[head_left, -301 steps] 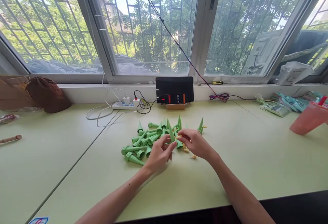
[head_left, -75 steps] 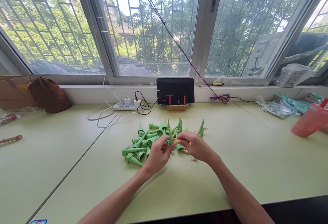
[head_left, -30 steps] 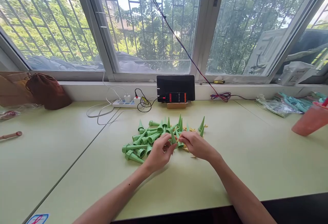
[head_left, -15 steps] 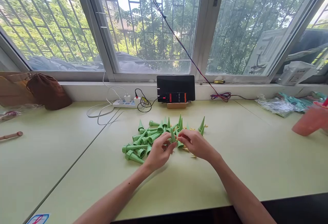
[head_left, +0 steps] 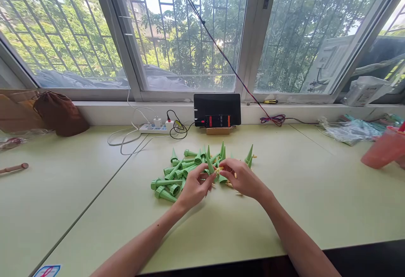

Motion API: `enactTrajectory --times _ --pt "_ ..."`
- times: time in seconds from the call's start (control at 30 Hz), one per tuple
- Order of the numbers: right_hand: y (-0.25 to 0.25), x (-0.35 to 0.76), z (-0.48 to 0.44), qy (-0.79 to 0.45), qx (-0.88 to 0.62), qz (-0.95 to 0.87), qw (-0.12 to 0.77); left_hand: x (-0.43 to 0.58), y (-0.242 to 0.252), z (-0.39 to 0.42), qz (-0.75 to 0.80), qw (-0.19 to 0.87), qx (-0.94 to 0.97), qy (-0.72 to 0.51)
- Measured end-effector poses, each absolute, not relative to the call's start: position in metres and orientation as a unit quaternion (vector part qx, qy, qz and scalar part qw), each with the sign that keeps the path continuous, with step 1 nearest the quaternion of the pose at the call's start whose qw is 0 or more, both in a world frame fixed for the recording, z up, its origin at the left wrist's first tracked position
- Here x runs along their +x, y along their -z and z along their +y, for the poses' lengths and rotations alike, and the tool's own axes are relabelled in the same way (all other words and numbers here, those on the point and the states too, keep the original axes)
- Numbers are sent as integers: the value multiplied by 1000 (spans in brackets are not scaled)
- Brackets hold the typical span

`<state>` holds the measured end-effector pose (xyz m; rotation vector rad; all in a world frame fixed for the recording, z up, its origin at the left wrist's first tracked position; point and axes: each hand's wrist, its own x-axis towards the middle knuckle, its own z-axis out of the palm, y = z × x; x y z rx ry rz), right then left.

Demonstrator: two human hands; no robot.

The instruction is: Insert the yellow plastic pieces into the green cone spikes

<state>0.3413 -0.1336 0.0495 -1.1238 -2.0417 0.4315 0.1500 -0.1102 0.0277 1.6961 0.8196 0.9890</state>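
Observation:
A heap of green plastic cone spikes (head_left: 177, 171) lies on the pale green table (head_left: 284, 192), with small yellow pieces (head_left: 234, 184) scattered at its right side. My left hand (head_left: 194, 188) pinches one green cone spike (head_left: 209, 164) that points up and away. My right hand (head_left: 242, 177) meets it from the right, its fingertips closed on a small yellow piece (head_left: 219, 169) at the cone's base. Both hands hover just above the near edge of the heap.
A dark tablet (head_left: 217, 107) with a phone (head_left: 217, 121) in front leans at the window sill. A power strip (head_left: 155, 128) and cables lie to its left. A brown pouch (head_left: 58, 114) sits far left, a pink cup (head_left: 384, 150) and plastic bags (head_left: 348, 131) far right.
Both hands stay at the heap. The cone in my left hand has tipped a little and my fingers have shifted on it; the yellow piece now shows at its base.

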Motion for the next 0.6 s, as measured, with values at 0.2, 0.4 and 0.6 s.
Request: enactTrajectory --times 0.2,0.4,0.6 --pt "-48 342 -133 -163 -441 -802 369 149 -29 -111 321 354 776 -411" --pt "-45 343 -130 -139 -458 -811 336 148 -25 -112 287 277 827 -395" --pt "-44 344 -130 -122 -464 -820 313 146 -26 -114 264 273 850 -365"
